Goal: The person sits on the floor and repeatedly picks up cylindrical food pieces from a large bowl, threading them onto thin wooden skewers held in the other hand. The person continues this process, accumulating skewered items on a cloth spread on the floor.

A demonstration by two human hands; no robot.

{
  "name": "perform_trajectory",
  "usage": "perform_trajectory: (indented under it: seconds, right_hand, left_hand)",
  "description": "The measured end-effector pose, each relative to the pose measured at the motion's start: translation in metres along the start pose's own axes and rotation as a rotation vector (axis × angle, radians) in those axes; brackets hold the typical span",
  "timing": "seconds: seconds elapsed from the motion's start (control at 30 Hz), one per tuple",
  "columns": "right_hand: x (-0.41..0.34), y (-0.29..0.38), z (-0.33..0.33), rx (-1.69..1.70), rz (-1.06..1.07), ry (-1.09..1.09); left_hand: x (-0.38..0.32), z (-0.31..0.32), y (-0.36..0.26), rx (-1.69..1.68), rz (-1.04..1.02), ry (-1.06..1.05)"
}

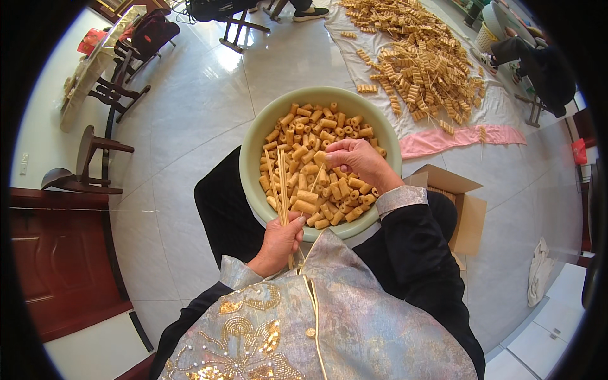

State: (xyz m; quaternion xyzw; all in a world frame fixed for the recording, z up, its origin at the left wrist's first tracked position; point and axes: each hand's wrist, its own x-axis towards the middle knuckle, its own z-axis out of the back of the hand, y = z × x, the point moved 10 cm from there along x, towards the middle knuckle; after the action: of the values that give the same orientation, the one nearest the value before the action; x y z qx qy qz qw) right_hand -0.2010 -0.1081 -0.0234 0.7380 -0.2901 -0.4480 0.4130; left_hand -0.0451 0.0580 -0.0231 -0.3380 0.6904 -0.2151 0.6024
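Note:
A pale green plastic basin (250, 161) stands before me, full of short hollow tubes of golden-brown food (304, 137). My left hand (280, 242), at its near rim, grips a bundle of thin wooden skewers (283, 183). The same hand also holds a single skewer (317, 178) slanting up to the right, with two tubes (306, 202) threaded crosswise low on it. Over the basin's right half, my right hand (358, 159) pinches one tube (320, 157) at the upper tip of that skewer. Whether the tip has entered this tube cannot be made out.
Beyond the basin, a white cloth (344, 50) with a pink end (441, 141) bears a large heap of loaded skewers (422, 80). An open cardboard box (468, 223) sits by my right knee. Another person (536, 66) sits at far right. Dark wooden chairs (85, 159) stand left.

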Motion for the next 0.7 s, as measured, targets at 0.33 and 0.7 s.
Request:
perform_trajectory:
  seconds: [0.33,0.7]
  right_hand:
    - [-0.022,-0.030,-0.049,-0.072,-0.115,0.172]
    - [0.010,0.006,-0.001,-1.078,0.583,-0.385]
  left_hand:
    - [0.002,0.000,0.000,-0.014,-0.009,-0.015]
    - [0.002,0.000,-0.005,-0.045,-0.006,0.013]
